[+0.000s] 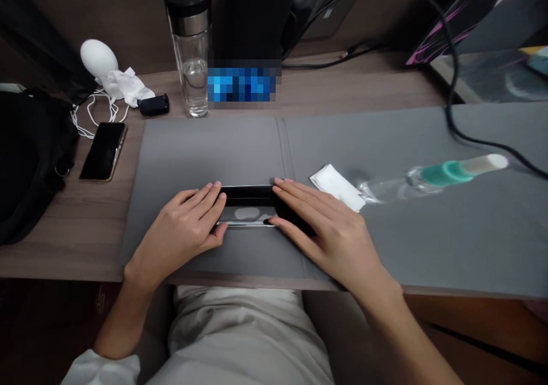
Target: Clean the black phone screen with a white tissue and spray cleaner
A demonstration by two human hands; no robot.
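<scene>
A glossy black, phone-like slab (246, 194) lies lengthwise on the grey desk mat (205, 145). A pale, rounded patch shows on its surface, and I cannot tell whether it is a reflection or a film. My left hand (184, 225) grips the left end, fingers over the far edge and thumb at the near edge. At the other end my right hand (325, 225) does the same, its fingers long and close together. Both hands cover the slab's ends. A white folded wipe or packet (336, 186) rests just beyond my right hand.
A clear bottle with a teal collar (445, 173) is on the mat at right. Behind stand a water bottle (194, 60) and a black cable (449, 88). At left are a phone (103, 151), white cords (100, 102), a black case (154, 105) and a black bag (29, 162).
</scene>
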